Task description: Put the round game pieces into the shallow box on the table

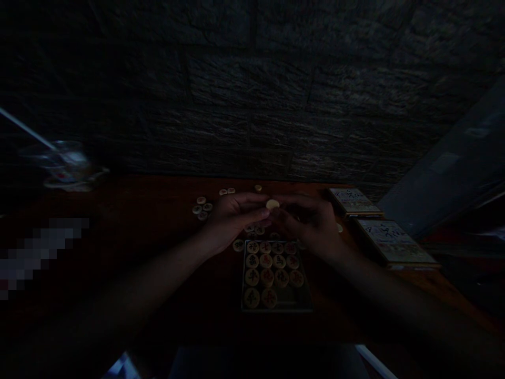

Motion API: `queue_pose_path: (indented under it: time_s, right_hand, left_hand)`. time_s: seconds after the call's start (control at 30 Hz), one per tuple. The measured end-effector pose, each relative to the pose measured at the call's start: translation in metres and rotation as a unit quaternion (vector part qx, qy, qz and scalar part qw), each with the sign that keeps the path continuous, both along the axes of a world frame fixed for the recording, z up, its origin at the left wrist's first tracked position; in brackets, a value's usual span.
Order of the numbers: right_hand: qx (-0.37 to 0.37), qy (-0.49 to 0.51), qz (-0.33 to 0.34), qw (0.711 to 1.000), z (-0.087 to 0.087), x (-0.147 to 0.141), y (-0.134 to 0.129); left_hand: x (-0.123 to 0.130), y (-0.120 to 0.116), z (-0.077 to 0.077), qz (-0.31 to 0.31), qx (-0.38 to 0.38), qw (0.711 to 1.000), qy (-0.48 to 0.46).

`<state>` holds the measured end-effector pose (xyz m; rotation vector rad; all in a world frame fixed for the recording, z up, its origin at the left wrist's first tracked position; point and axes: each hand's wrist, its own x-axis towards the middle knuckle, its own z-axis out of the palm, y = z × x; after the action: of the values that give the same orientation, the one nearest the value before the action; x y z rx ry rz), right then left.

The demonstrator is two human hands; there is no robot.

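Observation:
Between the fingertips of my two hands is a round pale Chinese chess piece (pixel 272 205), its visible face plain. My left hand (pixel 236 213) pinches it from the left, and my right hand (pixel 310 218) meets it from the right with closed fingers. Below them lies a shallow square box (pixel 290 311) with several chess pieces in rows, some marked red and some black. Its lower right corner holds no piece. Loose chess pieces (pixel 202 208) lie left of my left hand, and others sit partly hidden beneath both hands.
Two flat boxes with printed lids, a nearer one (pixel 394 242) and a farther one (pixel 355 201), lie on the table's right. A clear cup (pixel 71 163) with a straw stands far left. A dark stone wall (pixel 252 95) rises behind the wooden table (pixel 158 210). The light is dim.

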<state>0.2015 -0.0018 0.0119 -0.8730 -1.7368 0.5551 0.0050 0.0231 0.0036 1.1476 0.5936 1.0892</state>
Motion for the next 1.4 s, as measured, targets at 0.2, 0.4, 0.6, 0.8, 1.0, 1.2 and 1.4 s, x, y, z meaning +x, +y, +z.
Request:
queue_pose_path:
  time_s: [0.2,0.4,0.6,0.8,1.0,1.2,1.4]
  right_hand:
    - [-0.093,0.105,0.028,0.990,-0.002,-0.005,0.004]
    - [-0.145,0.116,0.044,0.982,0.000,-0.006,0.003]
    - [-0.154,0.117,0.049,0.980,-0.001,-0.004,0.003]
    - [-0.171,0.117,0.043,0.977,-0.004,-0.004,0.002]
    - [-0.173,0.125,0.056,0.975,-0.001,-0.007,0.001]
    - [-0.209,0.128,0.032,0.969,0.001,-0.008,-0.001]
    - [-0.214,0.154,0.038,0.964,0.000,-0.008,0.000]
  left_hand:
    - [0.000,-0.005,0.000,0.043,0.097,0.991,0.081]
    - [0.002,-0.008,0.004,0.072,0.134,0.983,0.103]
    - [0.001,-0.006,0.001,0.094,0.115,0.984,0.101]
    - [-0.001,-0.004,-0.005,0.094,0.151,0.978,0.111]
    - [0.003,-0.007,-0.005,0.080,0.186,0.972,0.115]
    - [0.005,-0.009,-0.004,0.071,0.157,0.980,0.096]
    - [0.002,-0.007,-0.003,0.067,0.158,0.981,0.095]
